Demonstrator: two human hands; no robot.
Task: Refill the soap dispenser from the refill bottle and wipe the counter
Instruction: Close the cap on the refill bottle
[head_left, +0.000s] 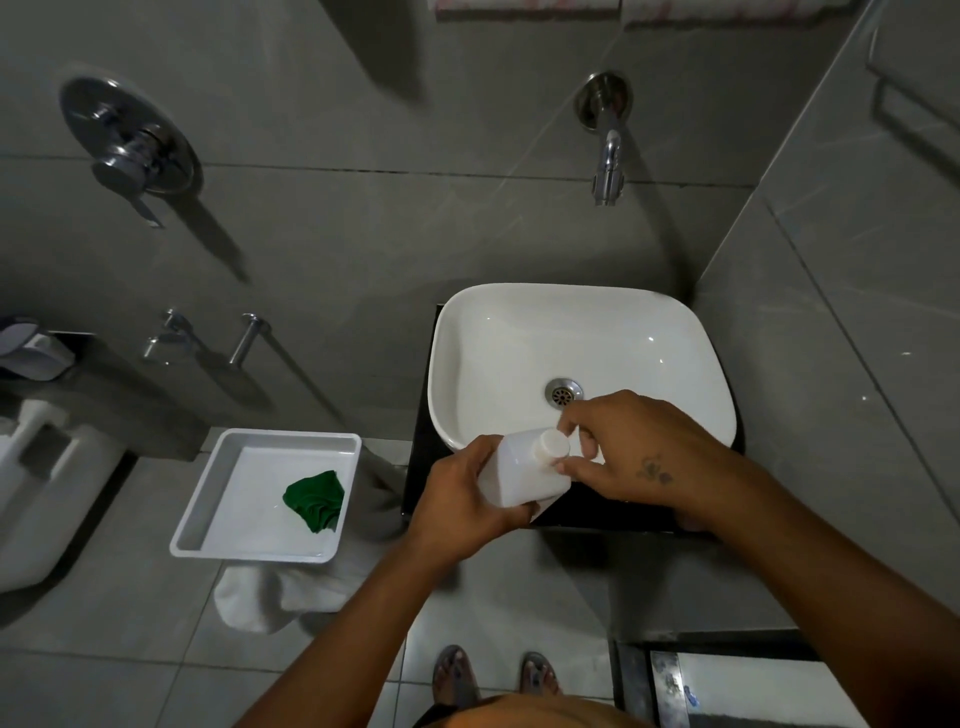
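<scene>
A white plastic refill bottle is held tilted over the front edge of the white basin. My left hand grips its body from below. My right hand has its fingers pinched around the bottle's white cap. A green cloth lies crumpled in a white tray to the left of the basin. The basin sits on a small black counter. No soap dispenser shows near the basin.
A wall spout hangs above the basin, a mixer handle further left. The tray rests on a white stool or bin. A toilet stands at the far left. Grey tiled floor and my sandalled feet are below.
</scene>
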